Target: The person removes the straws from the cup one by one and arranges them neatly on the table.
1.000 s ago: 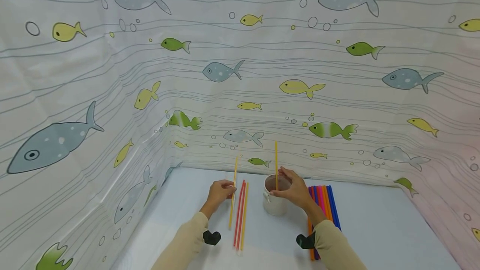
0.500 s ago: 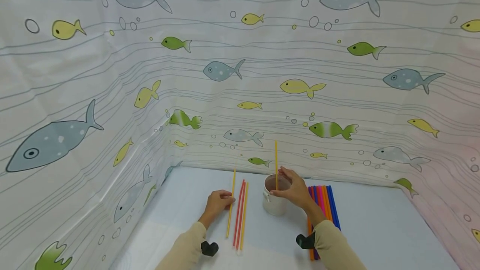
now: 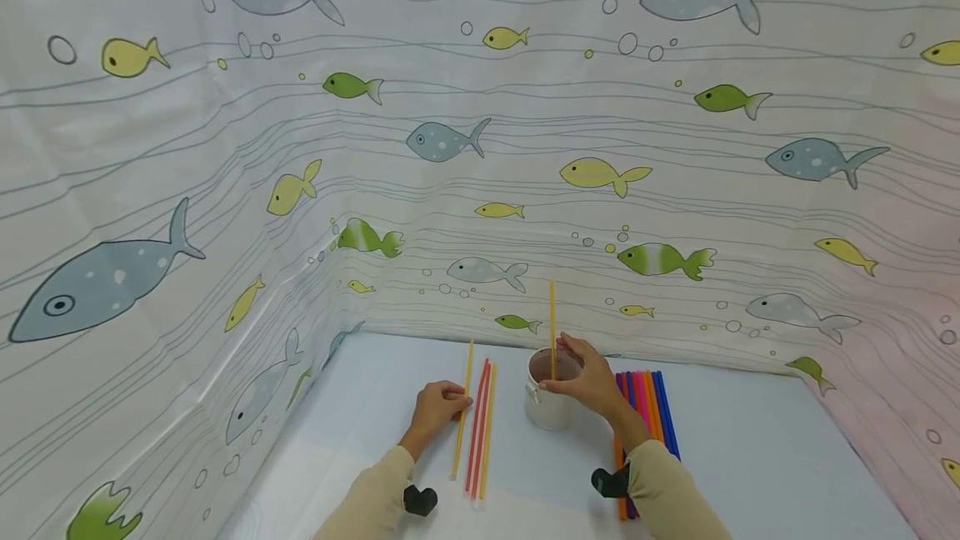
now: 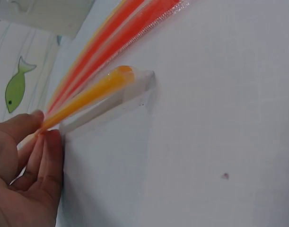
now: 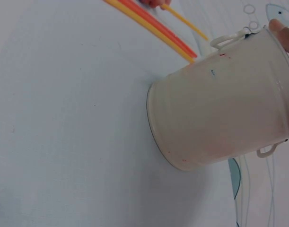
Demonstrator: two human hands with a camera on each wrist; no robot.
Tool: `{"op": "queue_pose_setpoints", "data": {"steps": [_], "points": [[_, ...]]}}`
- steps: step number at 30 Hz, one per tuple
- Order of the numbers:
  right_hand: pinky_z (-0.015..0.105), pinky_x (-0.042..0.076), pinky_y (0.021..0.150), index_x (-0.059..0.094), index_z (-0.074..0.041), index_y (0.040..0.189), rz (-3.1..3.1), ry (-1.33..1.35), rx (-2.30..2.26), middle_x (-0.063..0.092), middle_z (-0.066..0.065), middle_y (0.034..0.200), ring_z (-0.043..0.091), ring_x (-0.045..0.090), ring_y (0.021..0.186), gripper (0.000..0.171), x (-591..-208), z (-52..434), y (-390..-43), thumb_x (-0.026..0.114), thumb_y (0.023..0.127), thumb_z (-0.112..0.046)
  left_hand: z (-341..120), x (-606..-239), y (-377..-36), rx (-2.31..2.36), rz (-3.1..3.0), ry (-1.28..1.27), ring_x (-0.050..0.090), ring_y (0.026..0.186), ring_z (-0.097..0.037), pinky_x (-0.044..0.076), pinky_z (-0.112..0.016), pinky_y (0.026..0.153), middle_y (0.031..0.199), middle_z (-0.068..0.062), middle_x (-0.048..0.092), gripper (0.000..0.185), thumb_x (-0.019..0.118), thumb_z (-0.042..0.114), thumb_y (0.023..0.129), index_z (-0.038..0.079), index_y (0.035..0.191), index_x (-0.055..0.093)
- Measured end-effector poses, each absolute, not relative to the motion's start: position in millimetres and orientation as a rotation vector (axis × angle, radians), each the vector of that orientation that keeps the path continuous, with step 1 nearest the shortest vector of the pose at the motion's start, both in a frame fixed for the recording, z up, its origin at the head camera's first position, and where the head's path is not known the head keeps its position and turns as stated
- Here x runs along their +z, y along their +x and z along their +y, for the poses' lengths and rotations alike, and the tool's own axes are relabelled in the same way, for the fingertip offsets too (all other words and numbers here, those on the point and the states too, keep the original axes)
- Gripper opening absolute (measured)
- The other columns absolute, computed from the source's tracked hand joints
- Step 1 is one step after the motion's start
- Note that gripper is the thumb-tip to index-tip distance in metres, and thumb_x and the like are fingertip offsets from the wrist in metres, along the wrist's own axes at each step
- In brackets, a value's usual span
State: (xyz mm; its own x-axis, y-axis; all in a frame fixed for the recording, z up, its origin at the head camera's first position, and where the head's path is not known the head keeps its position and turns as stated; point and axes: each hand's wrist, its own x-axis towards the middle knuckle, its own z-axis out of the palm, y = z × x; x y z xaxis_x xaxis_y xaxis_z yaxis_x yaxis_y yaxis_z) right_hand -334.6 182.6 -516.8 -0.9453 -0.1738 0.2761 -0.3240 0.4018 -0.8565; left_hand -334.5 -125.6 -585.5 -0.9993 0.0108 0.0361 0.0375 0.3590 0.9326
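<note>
So the left hand (image 3: 437, 408) is pinching a yellow straw (image 3: 462, 407) between thumb and fingertips, low against the table (image 3: 750, 457), right next to the small bunch of red and yellow straws (image 3: 482, 432) lying flat there. In the left wrist view the straw's near end (image 4: 123, 78) sits in a clear wrapper tip and looks like it's touching the surface. The right hand (image 3: 592, 382) is curled over the rim of the white cup (image 3: 550, 411), thumb on the near side, fingers over the far edge, and one yellow straw (image 3: 552, 327) stands upright inside it. A fan of mixed-colour straws (image 3: 648, 407) lies just right of the cup, partly under the right forearm. If I were doing this, I'd keep that right hand clamped on the rim so the cup doesn't tip, since it's light and a tall straw gives leverage. Lift the pinched straw clear of its neighbours first, tilt it upright, then drop it in beside the standing one rather than poking at an angle
</note>
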Motion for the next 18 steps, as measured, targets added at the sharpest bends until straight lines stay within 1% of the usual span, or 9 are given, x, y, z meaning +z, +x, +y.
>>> {"op": "queue_pose_setpoints", "data": {"steps": [3, 11, 18], "points": [[0.046, 0.034, 0.111, 0.041, -0.002, 0.147, -2.491, 0.472, 1.583, 0.053, 0.009, 0.135, 0.027, 0.049, 0.127, 0.102, -517.3, 182.3, -335.4, 0.093, 0.064, -0.031, -125.4, -583.8, -333.2, -1.729, -2.576, -0.053, 0.065, 0.063, -0.013, 0.058, -0.026, 0.057, 0.077, -0.006, 0.069, 0.024, 0.080, 0.009, 0.080, -0.005, 0.096, 0.069], [0.043, 0.034, 0.111, 0.041, -0.006, 0.147, -2.505, 0.456, 1.574, 0.053, 0.006, 0.135, 0.024, 0.049, 0.127, 0.102, -519.0, 182.9, -336.8, 0.093, 0.064, -0.034, -125.2, -583.7, -332.3, -1.683, -2.586, -0.086, 0.065, 0.062, -0.013, 0.057, -0.026, 0.056, 0.076, -0.005, 0.068, 0.025, 0.081, 0.012, 0.080, -0.004, 0.096, 0.069], [0.044, 0.034, 0.111, 0.041, -0.006, 0.147, -2.509, 0.451, 1.577, 0.053, 0.007, 0.136, 0.026, 0.048, 0.128, 0.099, -518.9, 183.1, -336.9, 0.092, 0.066, -0.028, -126.5, -586.5, -333.2, -1.672, -2.560, -0.118, 0.066, 0.060, -0.013, 0.056, -0.026, 0.055, 0.073, -0.004, 0.068, 0.024, 0.080, 0.012, 0.080, -0.005, 0.093, 0.069]]}}
